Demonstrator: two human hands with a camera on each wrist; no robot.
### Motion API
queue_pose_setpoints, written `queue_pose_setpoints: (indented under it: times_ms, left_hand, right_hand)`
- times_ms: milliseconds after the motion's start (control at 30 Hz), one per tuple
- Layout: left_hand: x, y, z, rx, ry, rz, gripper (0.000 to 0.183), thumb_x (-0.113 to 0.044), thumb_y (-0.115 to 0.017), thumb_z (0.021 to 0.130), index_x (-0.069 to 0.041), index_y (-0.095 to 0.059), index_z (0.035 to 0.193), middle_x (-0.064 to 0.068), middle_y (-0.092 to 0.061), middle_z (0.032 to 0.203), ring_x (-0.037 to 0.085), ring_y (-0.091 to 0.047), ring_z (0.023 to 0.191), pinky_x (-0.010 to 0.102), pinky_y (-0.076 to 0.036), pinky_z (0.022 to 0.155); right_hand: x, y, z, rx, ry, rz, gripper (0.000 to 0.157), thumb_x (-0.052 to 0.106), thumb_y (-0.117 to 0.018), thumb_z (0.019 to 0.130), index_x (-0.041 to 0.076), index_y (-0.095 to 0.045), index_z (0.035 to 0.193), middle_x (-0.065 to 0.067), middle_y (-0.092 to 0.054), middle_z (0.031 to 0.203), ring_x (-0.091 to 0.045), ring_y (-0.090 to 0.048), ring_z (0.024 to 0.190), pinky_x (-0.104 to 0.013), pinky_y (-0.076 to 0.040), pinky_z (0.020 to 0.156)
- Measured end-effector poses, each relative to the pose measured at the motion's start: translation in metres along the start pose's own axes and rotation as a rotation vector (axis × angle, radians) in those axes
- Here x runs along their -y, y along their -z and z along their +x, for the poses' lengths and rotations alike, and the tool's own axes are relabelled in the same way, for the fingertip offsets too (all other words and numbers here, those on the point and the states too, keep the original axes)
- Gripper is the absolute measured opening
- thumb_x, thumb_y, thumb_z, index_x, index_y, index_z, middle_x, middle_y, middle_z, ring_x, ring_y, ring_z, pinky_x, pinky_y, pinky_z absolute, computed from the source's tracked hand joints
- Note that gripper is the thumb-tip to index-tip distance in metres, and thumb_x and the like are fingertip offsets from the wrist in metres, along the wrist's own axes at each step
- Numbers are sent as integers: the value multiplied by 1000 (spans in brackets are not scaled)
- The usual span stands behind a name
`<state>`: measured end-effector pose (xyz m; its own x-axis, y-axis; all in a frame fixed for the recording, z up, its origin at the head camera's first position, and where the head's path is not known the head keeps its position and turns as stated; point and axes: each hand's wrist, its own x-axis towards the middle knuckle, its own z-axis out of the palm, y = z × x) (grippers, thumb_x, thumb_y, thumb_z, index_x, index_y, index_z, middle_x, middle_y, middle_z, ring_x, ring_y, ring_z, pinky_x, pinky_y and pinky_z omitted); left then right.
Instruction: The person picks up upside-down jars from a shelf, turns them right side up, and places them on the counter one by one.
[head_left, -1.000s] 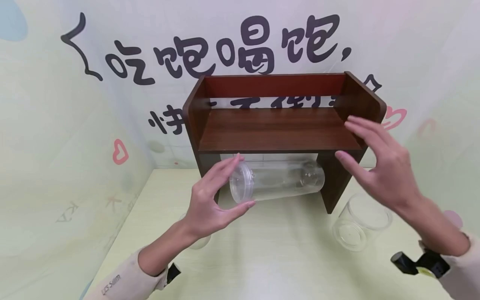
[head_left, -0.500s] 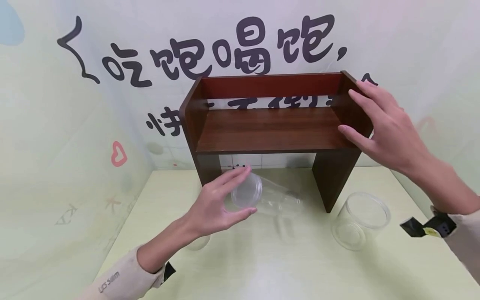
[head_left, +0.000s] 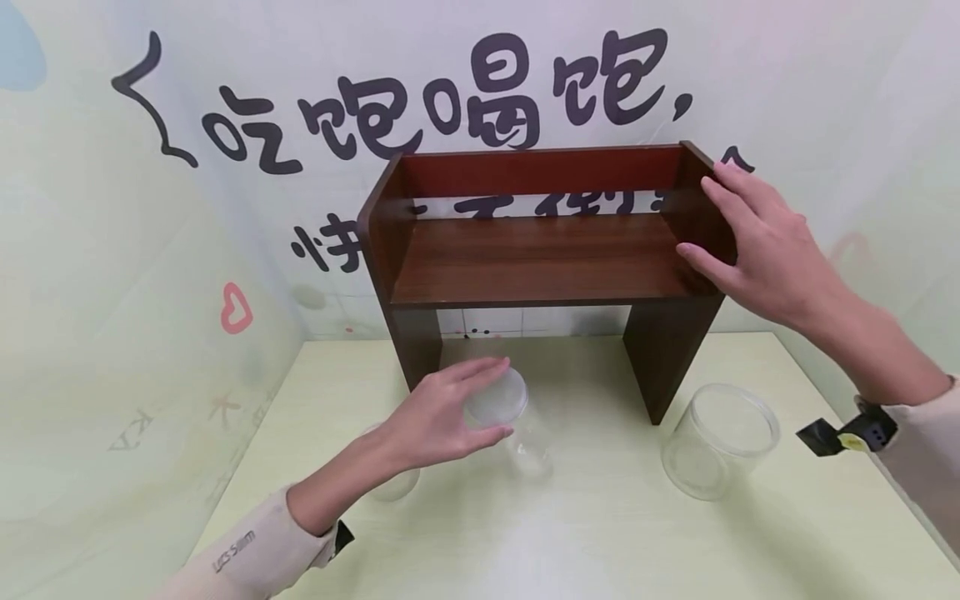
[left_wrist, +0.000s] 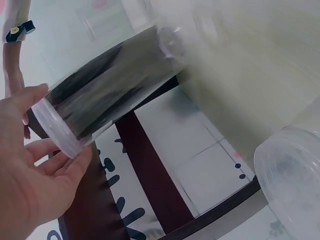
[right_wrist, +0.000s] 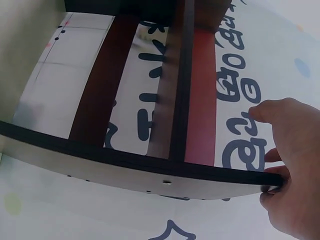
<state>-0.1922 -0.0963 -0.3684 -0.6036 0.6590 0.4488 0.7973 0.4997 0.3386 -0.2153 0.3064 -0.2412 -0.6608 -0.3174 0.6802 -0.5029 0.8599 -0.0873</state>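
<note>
My left hand (head_left: 442,417) grips a tall clear plastic jar (head_left: 531,454) around its translucent lid, thumb on one side and fingers on the other. The jar slants in the head view, lid end up, in front of the shelf's lower opening. In the left wrist view the jar body (left_wrist: 115,75) stretches away from the hand. My right hand (head_left: 780,250) is at the upper right side panel of a dark brown wooden desk shelf (head_left: 540,258). In the right wrist view its fingers (right_wrist: 272,156) bend around the panel's edge, with the thumb apart from it.
A wide clear round container (head_left: 720,442) stands on the pale table (head_left: 600,533) to the right of the shelf. Another clear container (head_left: 396,486) is partly hidden behind my left forearm. A printed cloth wall (head_left: 247,208) closes off the back and sides.
My right hand has left the jar's side and moved up to the shelf's right panel. My left hand has lowered slightly and swung the jar from sideways to a downward slant, nearer me.
</note>
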Motion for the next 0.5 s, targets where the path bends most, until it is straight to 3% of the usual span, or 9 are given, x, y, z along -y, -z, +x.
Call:
queue_pose_setpoints:
  times_ms: [133,267,500]
  left_hand:
    - [2,0,2,79,44,43,74,-37,-88,85,-5,-62,147,13,-65,146,30,-70,122,35,-63,86]
    - [3,-1,3,133,87,60,74,-38,-86,87,-5,-62,148,12,-65,146,30,-68,126,39,-62,90]
    - [7,-2,3,192,133,64,72,-38,-85,88,-5,-62,148,12,-64,148,30,-66,130,43,-60,97]
  right_hand:
    - [-4,-3,0,20,-2,-35,83,14,-85,87,-8,-45,156,-25,-40,165,-41,-32,156,-77,-37,111]
    - [-8,-4,0,27,3,-57,84,17,-85,87,-6,-44,157,-23,-39,166,-39,-30,158,-81,-37,107]
    - [-16,-4,-1,4,67,-51,80,17,-84,88,-6,-47,155,-24,-43,163,-42,-37,154,-62,-35,122]
